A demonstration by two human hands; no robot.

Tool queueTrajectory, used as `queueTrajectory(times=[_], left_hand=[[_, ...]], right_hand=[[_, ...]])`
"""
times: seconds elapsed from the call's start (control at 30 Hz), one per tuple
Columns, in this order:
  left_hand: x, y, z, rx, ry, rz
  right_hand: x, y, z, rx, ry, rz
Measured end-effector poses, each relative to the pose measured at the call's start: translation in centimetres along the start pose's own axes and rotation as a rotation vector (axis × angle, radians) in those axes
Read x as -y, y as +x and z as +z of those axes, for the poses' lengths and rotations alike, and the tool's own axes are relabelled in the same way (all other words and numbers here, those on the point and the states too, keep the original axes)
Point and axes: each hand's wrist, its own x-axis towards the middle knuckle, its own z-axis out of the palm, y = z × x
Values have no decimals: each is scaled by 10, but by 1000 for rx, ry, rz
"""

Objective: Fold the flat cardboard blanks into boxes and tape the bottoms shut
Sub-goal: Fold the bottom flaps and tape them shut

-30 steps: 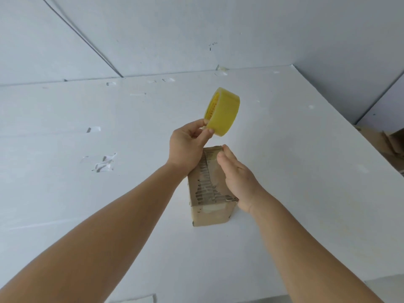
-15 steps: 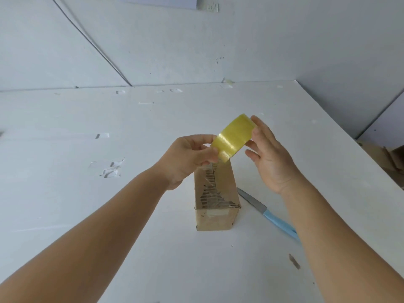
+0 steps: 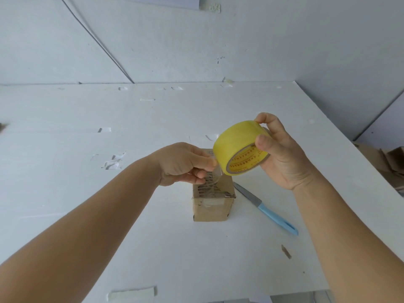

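Observation:
A small folded cardboard box (image 3: 211, 205) stands on the white table (image 3: 218, 259), its top face torn and with clear tape on its near side. Above it my right hand (image 3: 282, 156) grips a yellow roll of tape (image 3: 239, 147) by its rim and core. My left hand (image 3: 185, 164) pinches the clear free end of the tape (image 3: 216, 173) just left of the roll, right over the box's top.
A knife with a light blue handle (image 3: 273, 215) lies on the table right of the box. Brown cardboard pieces (image 3: 389, 158) sit beyond the table's right edge. Bits of old tape (image 3: 113, 161) stick to the table at left.
The roll passed from my left hand to my right hand, which moved it up and right. My left hand now pinches the tape's free end. The knife has come into view.

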Motion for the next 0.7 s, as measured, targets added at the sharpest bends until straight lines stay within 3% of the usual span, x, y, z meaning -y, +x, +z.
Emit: queueTrajectory(times=[0.3,0.47,0.7], left_hand=[[11,-9,14,-49,-234,0],[16,-16,23,-156,-390,42],[22,-25,16,-323,-143,132]], right_hand=[[-2,-11,6,-107,5,-24],[-2,-12,11,-199,-12,-56],[4,-15,15,-298,-302,-92]])
